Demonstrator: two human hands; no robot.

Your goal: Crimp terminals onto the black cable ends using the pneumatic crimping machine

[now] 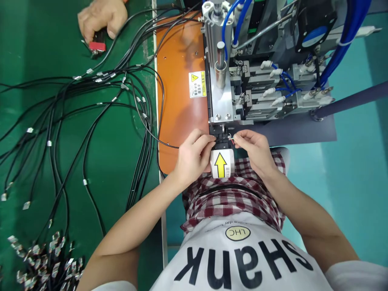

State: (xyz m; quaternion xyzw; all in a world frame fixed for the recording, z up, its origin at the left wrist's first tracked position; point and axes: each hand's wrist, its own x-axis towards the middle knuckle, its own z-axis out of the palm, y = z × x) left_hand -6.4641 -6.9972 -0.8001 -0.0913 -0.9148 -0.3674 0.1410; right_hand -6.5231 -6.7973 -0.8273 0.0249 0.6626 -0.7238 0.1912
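Observation:
At the front of a machine, my left hand (pixel 195 155) pinches a black cable (pixel 169 144) beside a small black fixture (pixel 222 137). The cable runs left from my fingers over an orange plate (pixel 182 117). On the fixture's other side, my right hand (pixel 254 149) has thumb and forefinger closed on thin wires (pixel 232 140), red and white, at the cable's end. Just below the fixture is a white label with a yellow arrow (pixel 222 165). How the wires sit in the fixture is too small to tell.
Several black cables (pixel 100 76) with metal ends spread over the green table (pixel 106 161); a bundle of ends (pixel 48 262) lies lower left. Another person's hand (pixel 103 18) holds a red and black tool (pixel 97 46). Metal cylinders (pixel 221 81) and blue air tubes (pixel 345 40) rise ahead.

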